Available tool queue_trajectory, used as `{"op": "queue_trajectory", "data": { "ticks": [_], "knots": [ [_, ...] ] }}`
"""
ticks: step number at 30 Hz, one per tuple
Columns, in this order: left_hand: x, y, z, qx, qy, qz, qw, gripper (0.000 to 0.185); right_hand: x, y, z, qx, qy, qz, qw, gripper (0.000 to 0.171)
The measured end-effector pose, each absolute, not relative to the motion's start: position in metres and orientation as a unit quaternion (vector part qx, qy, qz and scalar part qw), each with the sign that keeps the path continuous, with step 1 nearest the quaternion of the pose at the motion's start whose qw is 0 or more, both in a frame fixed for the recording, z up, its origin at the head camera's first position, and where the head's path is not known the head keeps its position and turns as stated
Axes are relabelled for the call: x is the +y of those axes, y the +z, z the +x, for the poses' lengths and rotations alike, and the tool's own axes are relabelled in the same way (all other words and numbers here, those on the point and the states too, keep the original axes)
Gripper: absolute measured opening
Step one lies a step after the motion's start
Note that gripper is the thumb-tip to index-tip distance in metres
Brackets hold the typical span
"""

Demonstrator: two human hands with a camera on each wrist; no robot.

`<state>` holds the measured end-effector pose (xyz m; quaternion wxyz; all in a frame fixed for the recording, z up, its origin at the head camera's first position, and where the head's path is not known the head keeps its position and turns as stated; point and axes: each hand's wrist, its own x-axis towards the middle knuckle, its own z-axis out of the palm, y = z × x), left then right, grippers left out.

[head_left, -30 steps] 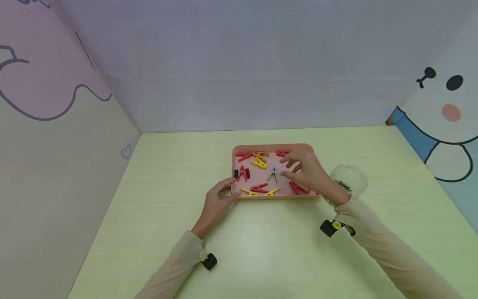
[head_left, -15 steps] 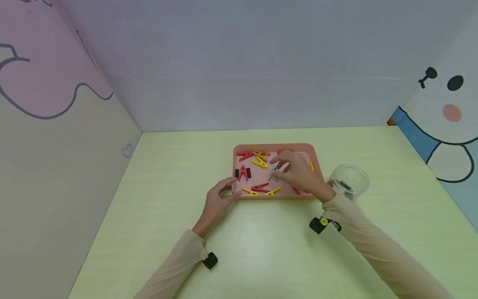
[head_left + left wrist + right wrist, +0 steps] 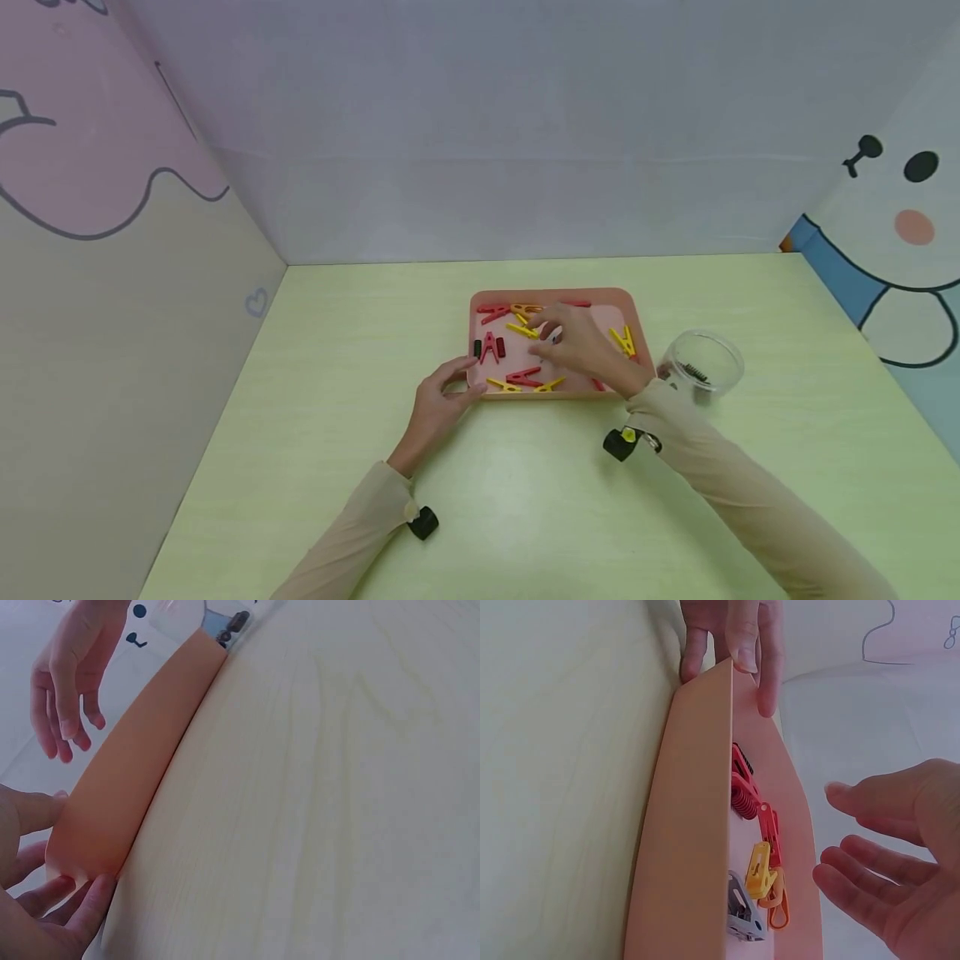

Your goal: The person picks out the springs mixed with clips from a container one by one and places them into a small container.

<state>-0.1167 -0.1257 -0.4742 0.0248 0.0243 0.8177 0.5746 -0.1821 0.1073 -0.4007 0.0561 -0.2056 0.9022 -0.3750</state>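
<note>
A pink tray lies on the pale green table and holds several red, yellow and orange clothespins. My left hand grips the tray's near left corner, with fingers curled over the rim. My right hand hovers over the middle of the tray, its fingers spread and holding nothing. A yellow clothespin lies just beside its fingertips. A grey clip shows in the right wrist view next to a yellow clothespin; in the head view the hand hides it.
A clear plastic cup with a dark object inside stands just right of the tray. Walls enclose the table at the back, left and right. Bare tabletop stretches in front of the tray.
My right hand has moved left across the tray and now covers the grey clip; a yellow clothespin at the tray's right side has come into sight. My left hand has stayed on the corner.
</note>
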Motion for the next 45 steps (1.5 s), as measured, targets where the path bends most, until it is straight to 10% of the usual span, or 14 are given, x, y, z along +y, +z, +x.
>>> {"op": "queue_trajectory", "data": {
  "ticks": [45],
  "knots": [
    [-0.126, -0.471, -0.111, 0.813, 0.581, 0.036, 0.019, 0.044, 0.061, -0.439, -0.21, 0.892, -0.365, -0.213, 0.161, 0.024]
  ]
}}
